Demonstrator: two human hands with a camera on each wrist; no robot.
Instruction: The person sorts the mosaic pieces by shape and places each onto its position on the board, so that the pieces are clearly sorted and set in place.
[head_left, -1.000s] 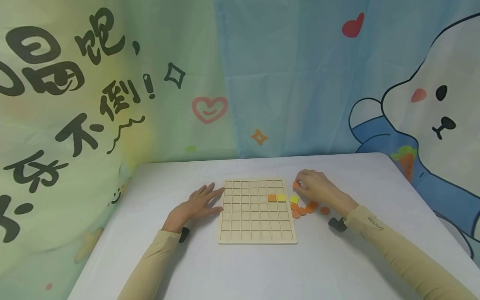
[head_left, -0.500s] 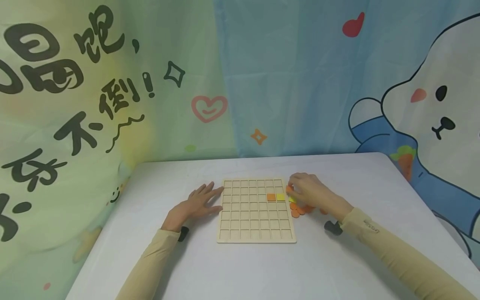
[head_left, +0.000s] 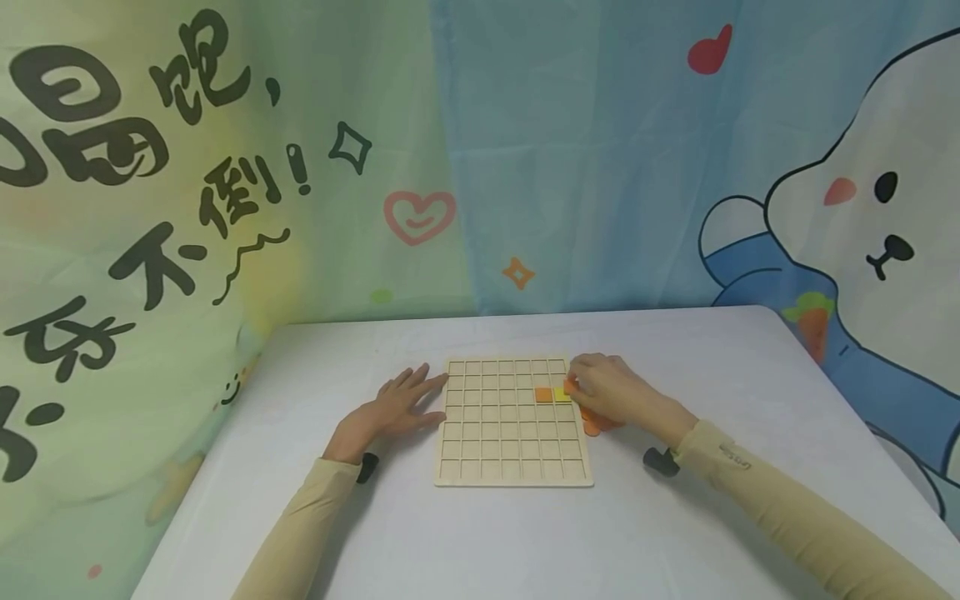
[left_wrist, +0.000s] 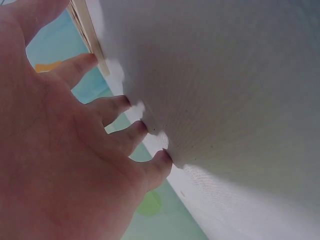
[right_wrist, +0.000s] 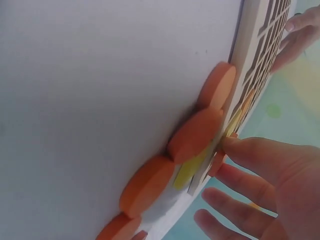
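1. You have the board [head_left: 510,450] lying flat on the desk [head_left: 517,542], its far edge running roughly along the desk's far edge, its sides running near to far. It looks close to square; a long axis cannot be told.
2. Your left hand [head_left: 393,412] is spread and grips nothing. Thumb and index finger meet the board's left edge; the other fingertips rest on the desk.
3. Your right hand [head_left: 618,392] pinches an orange piece [right_wrist: 218,162] between thumb and finger at the board's right edge, nearer the far right corner than the near one. Fingers cover part of this piece, so its full outline and facing cannot be told.
4. Board compartments: in the third row from the far edge, a yellow tile [head_left: 560,395] fills the right-edge cell, and an orange tile [head_left: 543,395] fills the cell to its left. Both lie flat.
5. Beside the board's right edge, orange discs [right_wrist: 147,185] lie flat on the desk in a line, and a loose yellow tile [right_wrist: 192,167] lies between them and the board.
6. Beyond the desk's far edge hangs a printed curtain [head_left: 525,125].
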